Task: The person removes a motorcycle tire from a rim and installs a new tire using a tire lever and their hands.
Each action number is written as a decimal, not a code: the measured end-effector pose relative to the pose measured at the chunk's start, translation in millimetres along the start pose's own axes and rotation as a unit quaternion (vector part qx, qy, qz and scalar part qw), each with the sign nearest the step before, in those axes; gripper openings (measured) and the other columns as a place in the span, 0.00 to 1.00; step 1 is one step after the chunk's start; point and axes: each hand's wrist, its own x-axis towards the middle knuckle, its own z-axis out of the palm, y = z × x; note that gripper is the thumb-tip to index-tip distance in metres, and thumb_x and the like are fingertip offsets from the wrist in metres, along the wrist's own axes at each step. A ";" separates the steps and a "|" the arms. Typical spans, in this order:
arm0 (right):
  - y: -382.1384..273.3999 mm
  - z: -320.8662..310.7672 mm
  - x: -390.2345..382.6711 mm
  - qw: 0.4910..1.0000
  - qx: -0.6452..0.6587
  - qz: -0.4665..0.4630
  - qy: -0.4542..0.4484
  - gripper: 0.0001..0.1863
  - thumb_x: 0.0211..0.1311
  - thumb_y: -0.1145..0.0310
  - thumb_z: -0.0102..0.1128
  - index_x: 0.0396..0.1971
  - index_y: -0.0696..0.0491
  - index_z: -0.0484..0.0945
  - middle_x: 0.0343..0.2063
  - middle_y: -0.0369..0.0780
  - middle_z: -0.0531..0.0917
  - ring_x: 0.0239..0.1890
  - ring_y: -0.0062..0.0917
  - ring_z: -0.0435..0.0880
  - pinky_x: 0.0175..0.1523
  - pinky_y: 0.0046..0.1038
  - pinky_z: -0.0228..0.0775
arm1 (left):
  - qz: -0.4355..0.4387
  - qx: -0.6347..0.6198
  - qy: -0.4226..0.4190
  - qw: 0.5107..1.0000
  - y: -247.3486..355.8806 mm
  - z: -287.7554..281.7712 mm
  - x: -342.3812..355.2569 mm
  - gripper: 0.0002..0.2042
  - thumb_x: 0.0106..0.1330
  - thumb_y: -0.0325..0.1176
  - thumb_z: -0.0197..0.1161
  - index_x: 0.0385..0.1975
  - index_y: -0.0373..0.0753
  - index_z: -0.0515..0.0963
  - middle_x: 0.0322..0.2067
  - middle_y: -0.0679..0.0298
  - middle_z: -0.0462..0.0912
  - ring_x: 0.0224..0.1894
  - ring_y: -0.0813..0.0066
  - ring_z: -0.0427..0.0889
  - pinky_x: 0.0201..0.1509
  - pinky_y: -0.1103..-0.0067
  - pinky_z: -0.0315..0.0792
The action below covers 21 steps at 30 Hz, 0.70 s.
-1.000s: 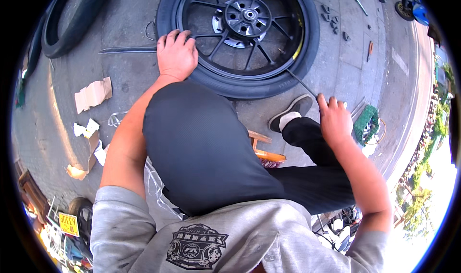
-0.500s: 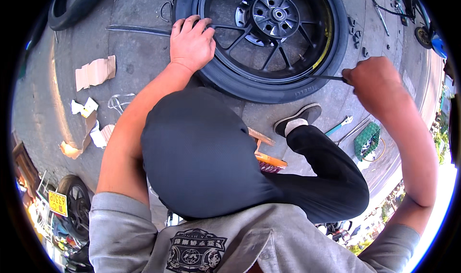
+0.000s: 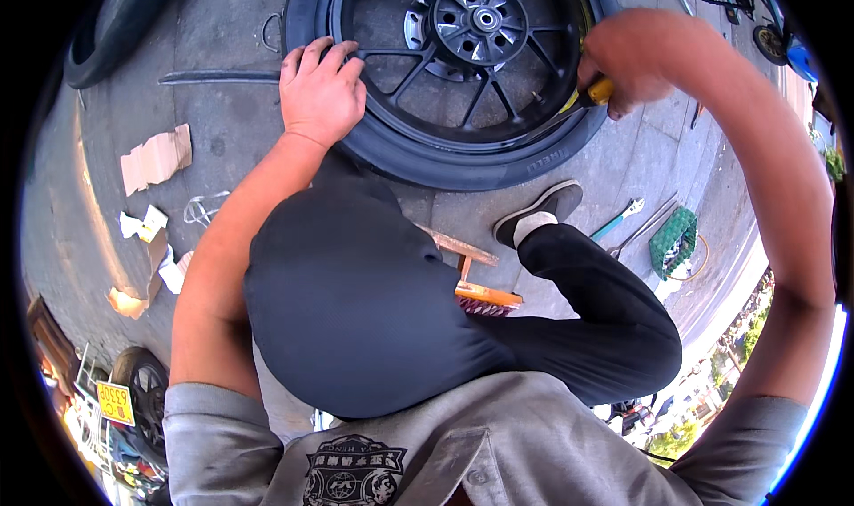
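A black tyre surrounds a dark spoked wheel rim, lying flat on the ground at the top. My left hand rests on the tyre's left side, fingers spread over the rim edge. A long dark flat bar runs out leftward from beside that hand; its inner end is hidden. At the right side of the wheel my right hand, slightly blurred, is closed round the yellow handle of a pry lever. The lever's dark shaft slants down-left along the seam between tyre and rim.
Another tyre lies at upper left, near torn cardboard. An orange-headed brush is beside my bent leg. An adjustable wrench and a green basket lie on the right. A parked motorcycle wheel stands lower left.
My right hand has moved up and left, over the wheel's right side, swinging the lever inward with it. My left hand stays on the tyre. The whole view has shifted slightly.
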 end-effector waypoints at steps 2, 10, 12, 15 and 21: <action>2.7 -17.0 23.4 0.997 0.035 0.022 -0.058 0.33 0.58 0.58 0.88 0.66 0.41 0.90 0.48 0.39 0.96 0.54 0.38 0.94 0.63 0.37 0.86 | -0.006 0.001 -0.005 1.000 -2.3 -0.3 -2.1 0.09 0.61 0.36 0.71 0.41 0.53 0.90 0.58 0.78 0.89 0.66 0.67 0.82 0.74 0.61 0.68; -28.8 -14.2 31.8 0.996 -0.059 -0.051 -0.036 0.30 0.60 0.60 0.84 0.64 0.41 0.90 0.46 0.41 0.95 0.52 0.39 0.95 0.56 0.40 0.87 | -0.002 -0.020 0.024 1.000 -4.5 8.0 0.6 0.10 0.60 0.36 0.71 0.41 0.52 0.90 0.58 0.78 0.88 0.67 0.67 0.82 0.74 0.61 0.68; -71.8 31.4 -15.3 0.998 -0.038 -0.016 0.040 0.18 0.70 0.65 0.74 0.59 0.42 0.91 0.37 0.42 0.93 0.48 0.40 0.94 0.52 0.43 0.87 | -0.001 -0.017 0.013 1.000 -3.9 3.3 -3.9 0.10 0.60 0.36 0.72 0.41 0.52 0.89 0.58 0.78 0.88 0.66 0.67 0.82 0.73 0.61 0.69; -136.9 113.4 -70.0 0.988 0.047 0.071 0.132 0.23 0.77 0.66 0.60 0.69 0.51 0.80 0.44 0.44 0.91 0.48 0.36 0.93 0.45 0.38 0.88 | -0.002 -0.006 0.003 1.000 -3.3 2.5 -6.1 0.09 0.60 0.36 0.71 0.41 0.52 0.89 0.58 0.77 0.88 0.66 0.68 0.82 0.73 0.62 0.69; -245.4 299.5 -41.8 0.907 0.287 0.192 0.243 0.50 0.64 0.75 0.67 0.87 0.44 0.59 0.53 0.47 0.82 0.46 0.41 0.90 0.45 0.39 0.89 | 0.005 0.001 0.038 0.999 1.5 3.2 0.5 0.09 0.61 0.36 0.71 0.41 0.52 0.90 0.57 0.79 0.89 0.66 0.69 0.82 0.72 0.61 0.69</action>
